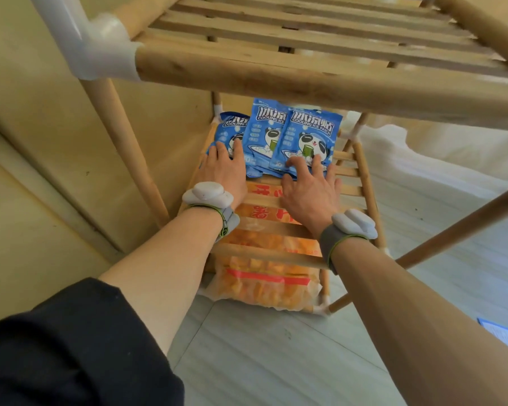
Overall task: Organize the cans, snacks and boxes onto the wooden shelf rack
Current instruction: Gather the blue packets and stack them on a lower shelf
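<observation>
Three blue packets (307, 133) lie fanned and overlapping at the back of the middle shelf (349, 183) of the rack (247, 68), under the slatted top tier. The step in hand looks like tidying: the packets are already on the shelf, and both hands are on them to square them up rather than to carry them.

The left hand (223, 168) lies flat on the leftmost packet, fingers straight and close together, pressing down. The right hand (308, 194) rests with fingers spread on the lower edge of the rightmost packet, its palm over the bare slats. Neither hand curls round anything. Both forearms reach forward and down under the top tier, each with a grey wristband (207, 194).

An orange snack bag (264, 282) sits on the tier below, seen through the slats.

Next, the move probably calls for a light push to slide the packets into an even row and keep their edges off the slat gaps. Whether more packets lie beneath these three, I cannot tell.
</observation>
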